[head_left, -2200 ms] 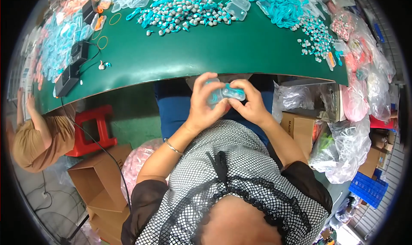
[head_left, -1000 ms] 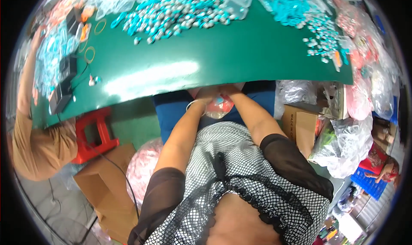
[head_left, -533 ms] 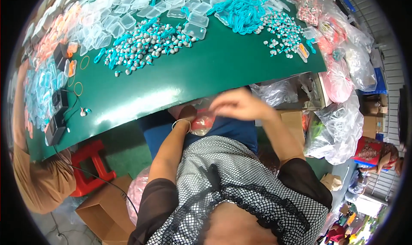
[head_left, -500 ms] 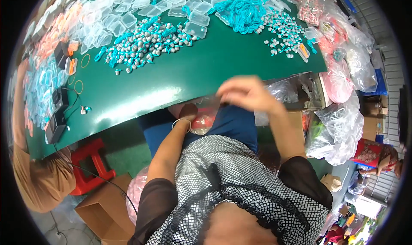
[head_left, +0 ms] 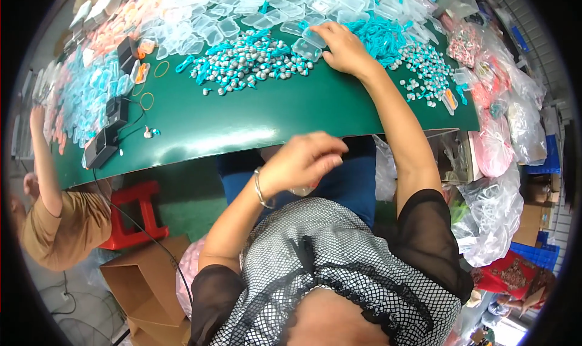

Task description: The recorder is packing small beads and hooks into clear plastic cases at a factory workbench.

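My right hand (head_left: 347,50) is stretched across the green table. Its fingers reach over the edge of a clear hinged plastic box (head_left: 307,50), with the thumb apart from them. Left of that box lies a heap of small silver-grey beads with turquoise cords (head_left: 245,64). Past the right hand are a pile of turquoise cords (head_left: 382,40) and another spread of beaded pieces (head_left: 427,70). Over my lap hovers my left hand (head_left: 306,161), slightly blurred, its fingers half bent and apart from the thumb. I see nothing held in it. Part of a clear bag (head_left: 303,191) shows beneath.
Many clear boxes (head_left: 221,30) cover the table's far side. Black devices (head_left: 102,147) with a cable stand at left, near a co-worker's arm (head_left: 45,158). Stuffed plastic bags (head_left: 494,152) line the right side. A red stool (head_left: 136,215) stands below.
My right hand has moved from above the lap to the clear box on the table. My left hand has risen out of the bag area and shifted right. The view has shifted slightly.
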Available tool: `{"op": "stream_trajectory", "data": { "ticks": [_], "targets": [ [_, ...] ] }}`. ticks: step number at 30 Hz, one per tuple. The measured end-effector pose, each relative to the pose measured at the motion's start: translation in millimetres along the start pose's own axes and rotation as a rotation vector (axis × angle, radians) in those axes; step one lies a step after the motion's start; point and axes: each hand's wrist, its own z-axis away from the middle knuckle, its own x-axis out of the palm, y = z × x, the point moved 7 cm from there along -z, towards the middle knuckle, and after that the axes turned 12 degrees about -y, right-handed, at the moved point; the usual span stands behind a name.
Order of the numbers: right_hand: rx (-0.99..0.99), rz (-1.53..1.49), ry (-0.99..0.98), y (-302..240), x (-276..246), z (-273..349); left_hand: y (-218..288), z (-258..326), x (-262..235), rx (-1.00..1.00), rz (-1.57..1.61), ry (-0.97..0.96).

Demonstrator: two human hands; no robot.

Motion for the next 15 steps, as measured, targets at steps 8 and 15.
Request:
{"op": "stream_trajectory", "data": {
  "ticks": [8,15],
  "targets": [
    [-0.162,0.012,-0.126,0.8,4.0,-17.9,-12.2,-12.4,-83.9,-0.290,-0.612,0.478],
    [-0.088,-0.226,0.032,-6.8,-29.0,49.6,-37.4,-40.5,-91.2,-0.360,-0.855,0.487]
  ]
}}
